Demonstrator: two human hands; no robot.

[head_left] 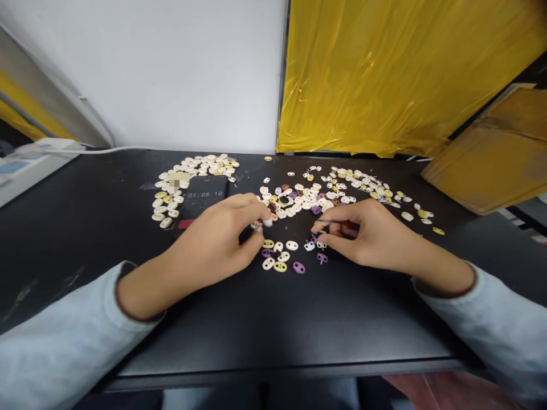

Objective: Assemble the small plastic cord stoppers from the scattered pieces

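My left hand (226,232) is above the table with thumb and forefinger curled toward each other. Something pale shows by the fingertips, too small to make out. In my right hand (363,232) is a thin dark tool with a red part (351,225), its tip pointing left; the fingers hide most of it. Below and between the hands lie loose two-holed oval plastic pieces: a purple one (298,267), a yellow one (280,266) and several white ones. Close to my right fingertips are purple and white pieces with thin stubs, one purple (322,258).
A mixed heap of two-holed pieces (303,198) lies beyond the hands. More form a pale pile (209,164) at back left and a scattered group (367,182) at back right. A phone (207,191) showing 01:08:10 lies by my left hand. A taped box (496,148) stands right.
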